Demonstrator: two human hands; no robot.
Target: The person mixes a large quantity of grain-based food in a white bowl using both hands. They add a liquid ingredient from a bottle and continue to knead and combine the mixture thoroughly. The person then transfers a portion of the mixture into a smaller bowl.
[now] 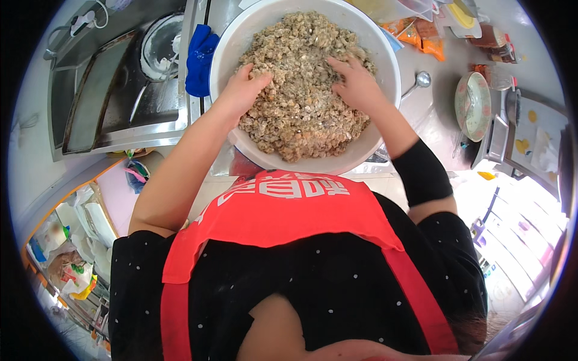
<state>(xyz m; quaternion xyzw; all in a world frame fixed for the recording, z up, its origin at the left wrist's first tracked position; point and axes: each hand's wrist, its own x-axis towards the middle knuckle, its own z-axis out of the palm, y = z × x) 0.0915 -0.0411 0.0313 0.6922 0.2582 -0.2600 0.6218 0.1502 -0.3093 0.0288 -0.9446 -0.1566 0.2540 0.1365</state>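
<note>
A large white basin stands before me, filled with a crumbly, grey-brown food mixture flecked with lighter and orange bits. At the basin's left side, my left hand touches the mixture, its thumb and fingers spread and the fingertips partly buried. Opposite it, my right hand reaches over the wall and rests its spread fingers in the mixture. Some of the mixture around the right fingers looks blurred. Whether either hand grips a clump cannot be made out.
Left of the basin lie a blue cloth, a sink holding a frosted-looking pan, and a long tray. To the right are a metal ladle, a patterned bowl, an orange packet and several jars.
</note>
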